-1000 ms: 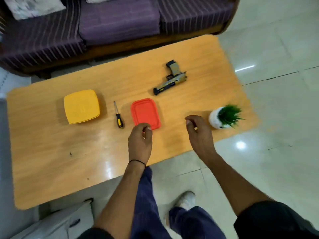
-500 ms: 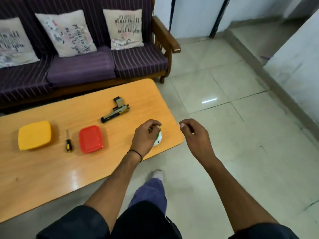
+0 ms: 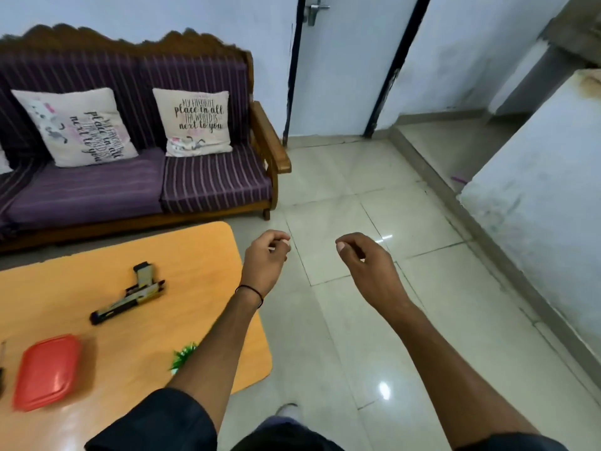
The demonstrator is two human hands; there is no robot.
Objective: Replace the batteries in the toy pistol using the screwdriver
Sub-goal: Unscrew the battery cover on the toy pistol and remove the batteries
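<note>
Swung off the table (image 3: 195, 255), left hand (image 3: 265, 258) and right hand (image 3: 367, 266) hang loosely curled, grip empty, toy pistol (image 3: 130, 296) well left.

Text I can read: 2 cushions, far side of room.
Right cushion (image 3: 195, 122) on the purple sofa (image 3: 97, 196), upright, black print: "MY FAVORITE place in all THE WORLD IS next to you". Left cushion (image 3: 78, 128) is tilted; I make out "place in all" & "next to you", the rest is too faint to read.
</note>
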